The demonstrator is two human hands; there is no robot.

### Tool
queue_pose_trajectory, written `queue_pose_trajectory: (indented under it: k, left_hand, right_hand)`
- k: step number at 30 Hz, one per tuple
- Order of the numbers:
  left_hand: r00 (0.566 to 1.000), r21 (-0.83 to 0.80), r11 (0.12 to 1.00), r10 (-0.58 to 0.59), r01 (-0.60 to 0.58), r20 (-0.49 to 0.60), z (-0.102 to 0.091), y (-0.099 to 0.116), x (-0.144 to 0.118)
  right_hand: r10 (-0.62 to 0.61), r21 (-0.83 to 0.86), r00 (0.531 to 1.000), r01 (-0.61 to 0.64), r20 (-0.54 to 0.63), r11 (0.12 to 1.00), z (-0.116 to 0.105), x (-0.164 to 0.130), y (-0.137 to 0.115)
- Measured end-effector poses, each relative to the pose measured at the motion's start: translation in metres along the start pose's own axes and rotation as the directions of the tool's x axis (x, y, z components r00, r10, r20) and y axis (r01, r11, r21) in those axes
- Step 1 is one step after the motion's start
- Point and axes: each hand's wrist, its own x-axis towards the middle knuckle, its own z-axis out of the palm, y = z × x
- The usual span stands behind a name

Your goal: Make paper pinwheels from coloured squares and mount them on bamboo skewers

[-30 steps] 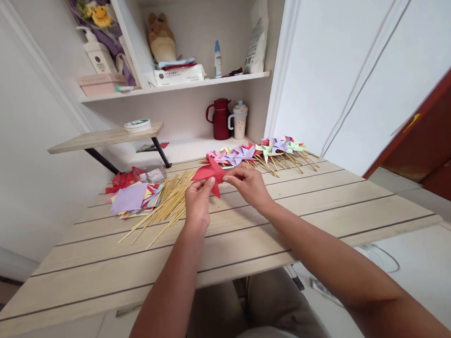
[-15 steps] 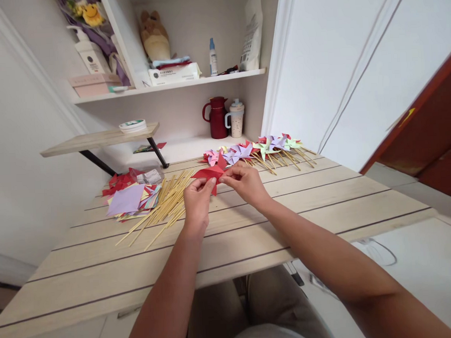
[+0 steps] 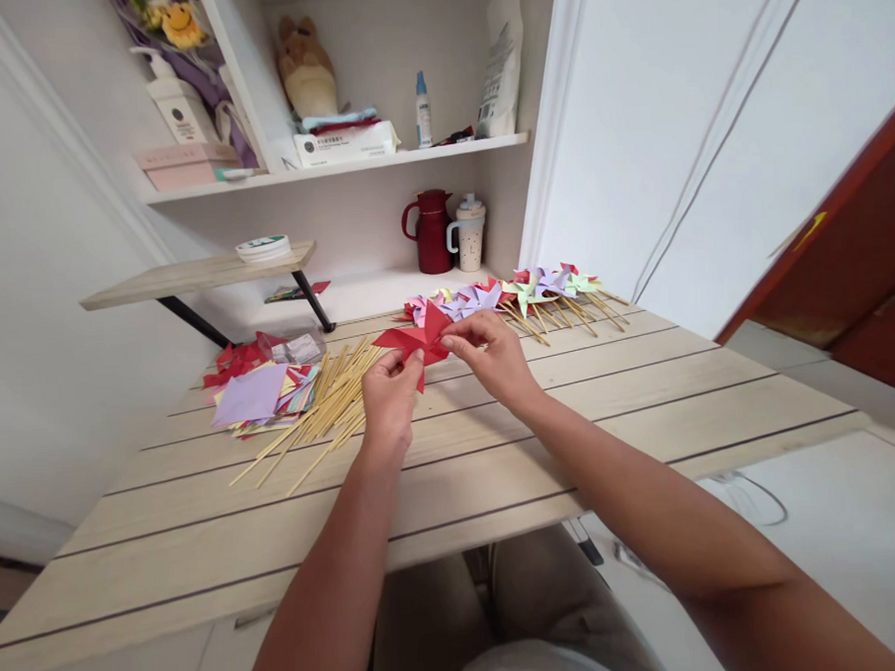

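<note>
Red paper pinwheel (image 3: pixel 416 342) — light, floppy, creases easily; left hand (image 3: pixel 388 397) pinches its 6 o'clock tip, right hand (image 3: pixel 491 355) the 3 o'clock edge — grip near the centre.

Bright, even daylight all round me, soft and white, no hard glare anywhere. My forearms throw only faint, blurry shadows onto the counter (image 3: pixel 643 406). Focus is crisp in the middle, softer near my lap at the bottom edge. The wide lens bends everything: shelf (image 3: pixel 336 167) and wall lines lean outward, and the corners stretch.
</note>
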Motion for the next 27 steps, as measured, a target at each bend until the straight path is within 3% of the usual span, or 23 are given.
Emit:
queue_pose_trajectory:
  k: [5, 12, 15, 18, 21, 24, 27]
  left_hand:
    - [0.999, 0.007, 0.999, -0.035, 0.035, 0.015, -0.002, -0.001, 0.000]
    - [0.998, 0.187, 0.981, 0.039, -0.046, 0.044, -0.001, -0.002, -0.002]
    - [0.998, 0.189, 0.981, 0.043, -0.053, 0.056, 0.000, -0.003, -0.002]
    - [0.999, 0.085, 0.996, -0.013, 0.010, 0.039, -0.001, -0.004, -0.001]
    - [0.998, -0.043, 0.997, -0.065, 0.065, 0.014, -0.002, -0.005, 0.002]
    - [0.997, -0.114, 0.991, -0.073, 0.075, 0.025, -0.003, -0.007, 0.003]
    - [0.996, -0.141, 0.986, -0.081, 0.085, 0.037, -0.002, -0.008, 0.002]
  right_hand:
    - [0.012, 0.051, 1.000, -0.011, -0.004, 0.999, -0.014, 0.008, 0.003]
    - [0.147, 0.171, 0.953, -0.196, 0.265, 0.965, -0.009, 0.006, 0.007]
    - [0.153, 0.213, 0.935, -0.228, 0.319, 0.950, -0.004, 0.004, 0.007]
    - [0.108, 0.238, 0.966, -0.165, 0.235, 0.957, -0.003, 0.004, 0.007]
    - [0.038, 0.158, 0.991, -0.059, 0.127, 0.986, -0.005, 0.005, 0.007]
    - [-0.047, 0.062, 0.990, 0.039, 0.133, 0.997, -0.005, 0.004, 0.006]
    - [-0.066, 0.037, 0.984, 0.060, 0.165, 0.997, -0.002, 0.000, 0.005]
